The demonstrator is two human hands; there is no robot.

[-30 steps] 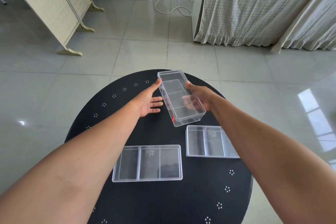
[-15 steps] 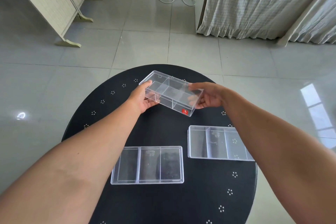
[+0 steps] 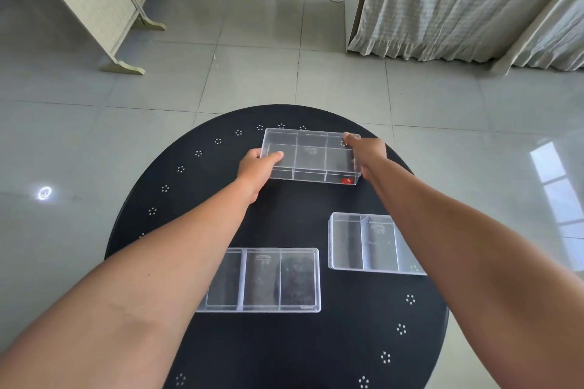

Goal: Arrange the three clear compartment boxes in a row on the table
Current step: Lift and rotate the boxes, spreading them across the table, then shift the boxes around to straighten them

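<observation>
I've got both hands on the far box [image 3: 311,155], left hand [image 3: 257,167] pinching its left short end and right hand [image 3: 366,151] clamping the right end, so it stays level and square as I set it at the far side of the tabletop [image 3: 284,215]. Both arms reach straight out, wrists low. The near box [image 3: 262,279] and the right box [image 3: 363,241] lie flat closer to me, staggered, so the row isn't formed yet
</observation>
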